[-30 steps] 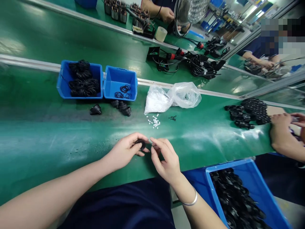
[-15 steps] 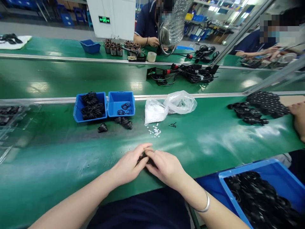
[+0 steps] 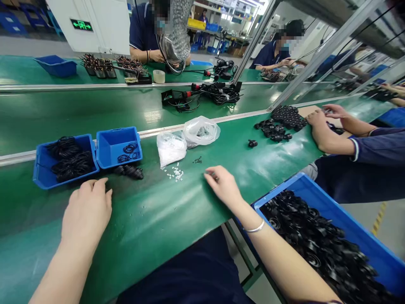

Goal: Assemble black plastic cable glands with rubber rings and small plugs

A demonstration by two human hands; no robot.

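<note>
My left hand (image 3: 86,213) reaches down at the front of a blue bin (image 3: 39,171) filled with black rubber rings (image 3: 72,162). Its fingers are curled together, and whatever is under them is hidden. Just right of it lie black ribbed cone-shaped parts (image 3: 130,171). My right hand (image 3: 224,185) hovers over the green table, fingers loosely bent and nothing visible in them. Small white pieces (image 3: 175,173) and tiny black pieces (image 3: 198,160) are scattered to its left. One black part (image 3: 252,143) rests by itself beyond it, near a heap of similar parts (image 3: 274,128).
A second blue bin (image 3: 109,143) holds a few rings. Two plastic bags, one of white pieces (image 3: 171,148) and one open bag (image 3: 202,131), stand behind. A large blue crate (image 3: 341,211) of black parts is at right. A co-worker's arms (image 3: 335,135) rest on the table there.
My hands were together around a dark part and are now apart, the left moved toward the bins. A single black part now lies before the right heap. The view has turned right.
</note>
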